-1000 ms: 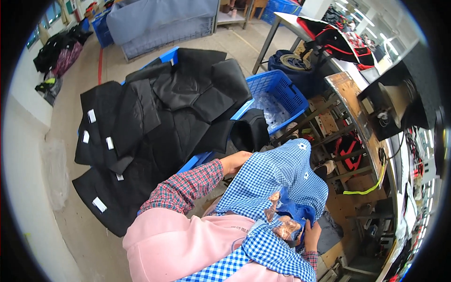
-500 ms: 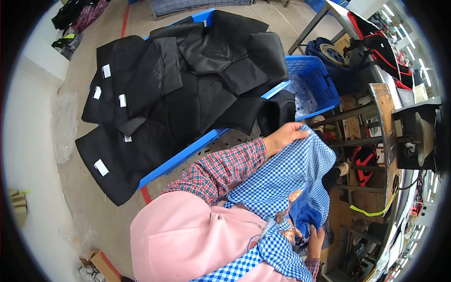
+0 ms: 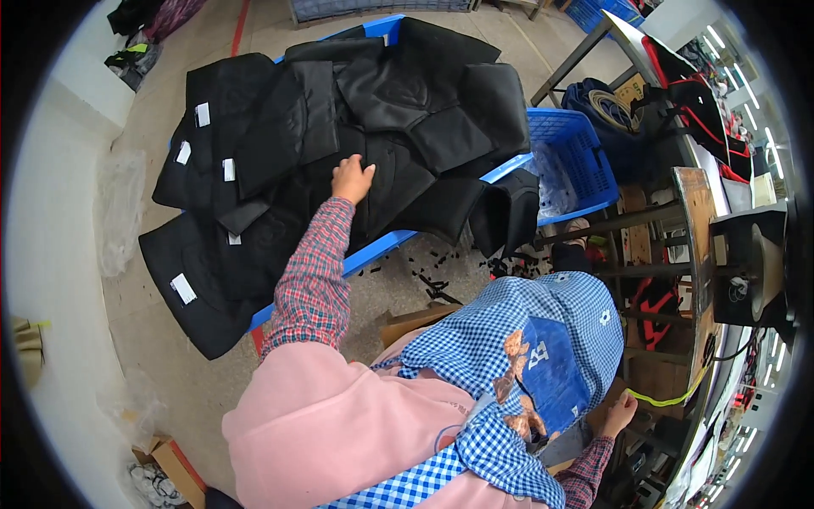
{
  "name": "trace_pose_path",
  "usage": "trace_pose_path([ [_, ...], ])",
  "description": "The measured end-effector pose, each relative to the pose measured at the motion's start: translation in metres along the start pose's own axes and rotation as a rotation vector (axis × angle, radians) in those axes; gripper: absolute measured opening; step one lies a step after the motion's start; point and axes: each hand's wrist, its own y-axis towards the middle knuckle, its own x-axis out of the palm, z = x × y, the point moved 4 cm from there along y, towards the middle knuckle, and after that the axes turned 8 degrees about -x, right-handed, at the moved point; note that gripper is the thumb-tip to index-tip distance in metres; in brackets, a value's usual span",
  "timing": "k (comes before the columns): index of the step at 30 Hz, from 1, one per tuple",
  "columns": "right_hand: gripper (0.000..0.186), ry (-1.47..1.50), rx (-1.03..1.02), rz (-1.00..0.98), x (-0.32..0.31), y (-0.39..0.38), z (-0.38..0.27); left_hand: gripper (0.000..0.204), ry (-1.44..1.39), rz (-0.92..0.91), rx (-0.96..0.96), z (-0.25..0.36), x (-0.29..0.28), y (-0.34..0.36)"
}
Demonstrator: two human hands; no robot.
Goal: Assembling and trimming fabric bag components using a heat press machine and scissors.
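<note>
My left hand [image 3: 352, 180] reaches out over a pile of black padded covers [image 3: 309, 110], its fingers apart and nothing visible in them. It is at the near side of the pile, over one of the dark panels; whether it touches is hard to tell. My right hand [image 3: 621, 413] is low on the right, beside the checked apron. Its fingers are curled, and what they hold, if anything, is hidden. Close by its fingertips is the end of a yellow-green strap [image 3: 670, 400]. The blue-and-white checked apron [image 3: 543, 297] with a blue pocket hangs over my lap, out of both hands.
The covers lie on a blue-edged crate [image 3: 377, 253]; several carry white labels. Behind them at right stands a blue plastic basket [image 3: 585, 157]. A wooden-topped stand [image 3: 695, 254] is on my right. Small black scraps [image 3: 434, 287] litter the floor. A carton [image 3: 176, 467] is lower left.
My left hand has let go of the apron and moved left and forward to the black covers. My right hand has left the apron and moved right. The apron has dropped onto my lap.
</note>
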Motion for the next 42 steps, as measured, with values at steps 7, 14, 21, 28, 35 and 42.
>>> trace_pose_path([
  [7, 0.022, -0.288, -0.463, -0.173, 0.036, -0.016, -0.045, 0.057, 0.269, -0.192, 0.079, -0.024, -0.019, 0.008],
  [14, 0.020, -0.137, -0.533, -0.216, 0.059, -0.015, -0.091, 0.044, -0.305, 0.026, 0.376, 0.089, -0.104, -0.041],
  [21, 0.044, 0.505, -0.619, -0.529, 0.065, -0.102, -0.318, 0.043, -0.710, 0.140, 1.065, 0.329, -0.222, -0.208],
  [28, 0.063, 0.463, -0.505, -0.475, -0.017, -0.136, -0.308, 0.036, -1.014, -0.180, 1.476, 0.442, -0.206, -0.365],
  [35, 0.036, 0.510, -0.301, -0.164, -0.055, -0.117, -0.283, 0.031, -0.969, -0.039, 1.557, 0.428, -0.188, -0.360],
  [42, 0.029, 0.511, -0.526, -0.251, -0.013, -0.068, -0.318, 0.050, -0.885, 0.294, 1.496, 0.355, -0.042, -0.305],
])
